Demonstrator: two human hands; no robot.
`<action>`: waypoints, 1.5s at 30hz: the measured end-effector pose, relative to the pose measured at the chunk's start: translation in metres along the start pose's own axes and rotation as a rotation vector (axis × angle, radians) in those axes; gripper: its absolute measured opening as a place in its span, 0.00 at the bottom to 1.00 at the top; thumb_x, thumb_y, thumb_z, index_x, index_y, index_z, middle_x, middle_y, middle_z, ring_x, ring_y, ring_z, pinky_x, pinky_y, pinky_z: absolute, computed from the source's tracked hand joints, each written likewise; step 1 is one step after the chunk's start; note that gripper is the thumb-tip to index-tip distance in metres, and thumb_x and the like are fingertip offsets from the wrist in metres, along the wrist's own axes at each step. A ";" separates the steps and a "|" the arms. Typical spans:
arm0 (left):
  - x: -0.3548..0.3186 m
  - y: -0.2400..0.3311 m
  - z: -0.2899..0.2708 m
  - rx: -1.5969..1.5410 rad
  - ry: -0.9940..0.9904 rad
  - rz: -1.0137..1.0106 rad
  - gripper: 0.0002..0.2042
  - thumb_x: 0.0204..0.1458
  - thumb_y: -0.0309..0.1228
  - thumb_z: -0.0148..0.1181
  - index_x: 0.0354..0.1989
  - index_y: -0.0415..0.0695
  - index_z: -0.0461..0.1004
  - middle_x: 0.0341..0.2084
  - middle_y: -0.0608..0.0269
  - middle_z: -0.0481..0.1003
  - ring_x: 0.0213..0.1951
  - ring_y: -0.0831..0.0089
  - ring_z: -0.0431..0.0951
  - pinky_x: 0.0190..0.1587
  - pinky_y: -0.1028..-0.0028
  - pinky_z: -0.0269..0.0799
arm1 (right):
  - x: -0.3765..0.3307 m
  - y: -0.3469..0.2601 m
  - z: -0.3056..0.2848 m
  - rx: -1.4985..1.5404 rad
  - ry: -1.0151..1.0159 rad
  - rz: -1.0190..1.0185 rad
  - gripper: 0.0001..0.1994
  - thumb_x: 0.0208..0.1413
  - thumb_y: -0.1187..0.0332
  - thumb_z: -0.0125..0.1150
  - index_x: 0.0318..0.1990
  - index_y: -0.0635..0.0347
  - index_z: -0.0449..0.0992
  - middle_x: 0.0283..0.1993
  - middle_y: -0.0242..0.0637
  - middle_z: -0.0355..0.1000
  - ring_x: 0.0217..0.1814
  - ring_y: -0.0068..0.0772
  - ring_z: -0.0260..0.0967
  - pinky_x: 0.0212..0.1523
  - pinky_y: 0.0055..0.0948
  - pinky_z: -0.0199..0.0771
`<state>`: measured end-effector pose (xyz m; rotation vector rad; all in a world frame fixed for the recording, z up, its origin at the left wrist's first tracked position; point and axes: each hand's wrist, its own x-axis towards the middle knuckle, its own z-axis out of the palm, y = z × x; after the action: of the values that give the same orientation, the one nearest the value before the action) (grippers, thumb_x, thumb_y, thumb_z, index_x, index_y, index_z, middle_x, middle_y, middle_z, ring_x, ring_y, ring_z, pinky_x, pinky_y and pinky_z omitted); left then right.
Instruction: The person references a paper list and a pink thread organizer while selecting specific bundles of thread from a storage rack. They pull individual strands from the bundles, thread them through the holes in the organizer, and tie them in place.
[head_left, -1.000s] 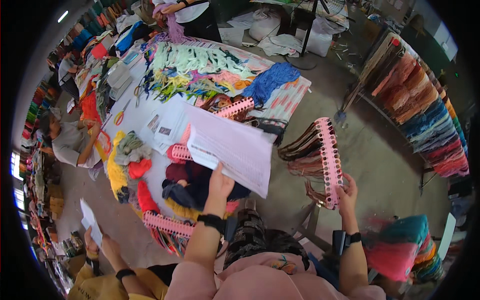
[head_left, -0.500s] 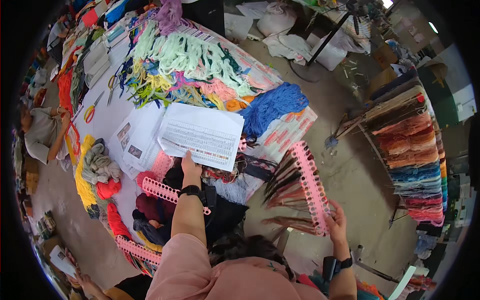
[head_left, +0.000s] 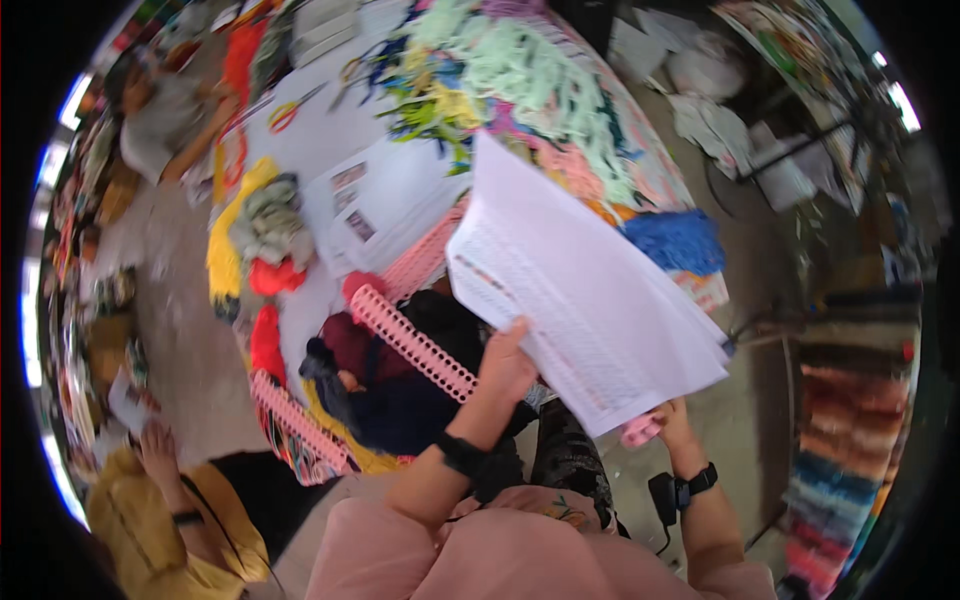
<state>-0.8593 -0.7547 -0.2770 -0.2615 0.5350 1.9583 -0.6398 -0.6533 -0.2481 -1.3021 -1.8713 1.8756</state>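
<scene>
My left hand (head_left: 508, 362) grips the lower edge of a stack of white printed sheets (head_left: 585, 290) and holds it up in front of me. My right hand (head_left: 672, 424) sits under the stack's lower right corner, closed on a pink perforated rack (head_left: 640, 432) that is mostly hidden behind the paper. Just left of my left hand, a second pink perforated strip (head_left: 412, 342) lies across a heap of dark red and black yarn (head_left: 385, 390) on the table.
The table (head_left: 300, 150) carries bundles of yellow, red, green, pink and blue yarn (head_left: 675, 240), loose papers and scissors. A person in yellow (head_left: 165, 505) sits at lower left; another person (head_left: 150, 110) leans at the table's far end. Yarn skeins hang on a rack (head_left: 850, 440) at right.
My left hand has lifted the paper stack off the table and raised it toward me. The pink rack in my right hand has swung behind the sheets. The view has shifted.
</scene>
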 end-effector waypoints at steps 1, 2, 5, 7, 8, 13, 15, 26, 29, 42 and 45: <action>0.000 -0.008 0.002 -0.016 0.003 0.078 0.15 0.49 0.28 0.45 0.45 0.39 0.58 0.43 0.59 0.64 0.46 0.67 0.64 0.50 0.66 0.57 | 0.009 0.000 0.015 0.267 0.191 0.033 0.08 0.48 0.72 0.48 0.24 0.68 0.69 0.17 0.27 0.64 0.18 0.12 0.57 0.17 0.15 0.56; -0.004 -0.007 0.012 -0.073 0.033 0.115 0.13 0.50 0.27 0.44 0.44 0.38 0.60 0.42 0.59 0.65 0.45 0.69 0.65 0.49 0.68 0.59 | 0.013 -0.006 0.018 0.391 0.266 0.059 0.08 0.48 0.71 0.48 0.23 0.67 0.68 0.16 0.26 0.63 0.16 0.12 0.56 0.14 0.15 0.55; -0.015 0.008 0.029 -0.160 0.063 0.264 0.12 0.50 0.27 0.42 0.44 0.38 0.61 0.41 0.60 0.66 0.43 0.70 0.66 0.48 0.69 0.60 | 0.016 -0.040 0.016 0.304 -0.020 -0.054 0.06 0.46 0.72 0.49 0.29 0.67 0.67 0.21 0.30 0.64 0.17 0.13 0.58 0.13 0.13 0.56; -0.018 0.019 0.026 -0.156 0.098 0.358 0.12 0.50 0.26 0.41 0.43 0.37 0.61 0.41 0.59 0.66 0.43 0.69 0.67 0.46 0.69 0.62 | 0.024 -0.058 0.016 0.201 -0.223 -0.072 0.10 0.44 0.73 0.52 0.36 0.68 0.66 0.29 0.36 0.67 0.21 0.15 0.62 0.14 0.12 0.59; -0.020 0.025 0.019 -0.089 0.084 0.391 0.12 0.51 0.26 0.41 0.43 0.37 0.61 0.41 0.58 0.66 0.42 0.69 0.67 0.45 0.69 0.63 | 0.025 -0.084 0.027 0.123 -0.299 -0.081 0.13 0.41 0.73 0.54 0.37 0.68 0.66 0.32 0.38 0.66 0.25 0.19 0.64 0.19 0.16 0.62; -0.035 0.039 0.026 -0.102 0.225 0.590 0.10 0.50 0.26 0.42 0.40 0.34 0.63 0.37 0.56 0.68 0.37 0.69 0.70 0.38 0.70 0.69 | 0.050 -0.132 0.058 -0.357 -0.705 -0.344 0.24 0.33 0.72 0.60 0.43 0.71 0.63 0.41 0.41 0.66 0.44 0.32 0.61 0.46 0.27 0.58; -0.042 0.043 0.029 -0.106 0.223 0.690 0.10 0.50 0.27 0.43 0.40 0.36 0.63 0.37 0.57 0.68 0.37 0.69 0.70 0.39 0.71 0.68 | 0.053 -0.131 0.067 -0.491 -0.805 -0.371 0.24 0.33 0.72 0.59 0.43 0.70 0.63 0.41 0.41 0.66 0.45 0.33 0.61 0.46 0.27 0.58; -0.147 0.053 -0.075 -0.021 0.449 0.654 0.15 0.49 0.27 0.45 0.46 0.37 0.59 0.40 0.57 0.67 0.41 0.67 0.67 0.45 0.68 0.62 | 0.241 -0.037 -0.036 -0.835 -0.304 -0.604 0.13 0.46 0.73 0.46 0.41 0.66 0.61 0.26 0.39 0.65 0.27 0.29 0.64 0.26 0.27 0.63; -0.199 0.052 -0.096 0.001 0.624 0.771 0.13 0.48 0.27 0.46 0.43 0.37 0.61 0.39 0.57 0.67 0.39 0.68 0.68 0.43 0.69 0.64 | 0.255 -0.015 -0.035 -1.366 -0.016 -0.408 0.19 0.40 0.76 0.48 0.44 0.63 0.58 0.31 0.47 0.63 0.37 0.47 0.61 0.34 0.36 0.62; -0.260 0.068 -0.085 0.157 0.747 0.786 0.09 0.47 0.25 0.48 0.36 0.34 0.66 0.32 0.58 0.71 0.33 0.73 0.71 0.37 0.74 0.66 | 0.123 0.050 0.264 -0.973 -0.280 -0.364 0.12 0.31 0.70 0.60 0.25 0.63 0.66 0.27 0.47 0.67 0.32 0.45 0.65 0.32 0.34 0.65; -0.257 0.086 -0.081 0.145 0.706 0.776 0.09 0.47 0.25 0.48 0.36 0.34 0.66 0.32 0.58 0.71 0.33 0.73 0.71 0.37 0.75 0.65 | 0.120 0.031 0.266 -0.890 -0.212 -0.478 0.12 0.31 0.72 0.58 0.26 0.61 0.63 0.27 0.45 0.64 0.34 0.46 0.62 0.34 0.34 0.62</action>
<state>-0.8292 -1.0305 -0.2214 -0.7502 1.3904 2.5303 -0.8774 -0.7686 -0.3764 -0.6816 -2.9601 0.9719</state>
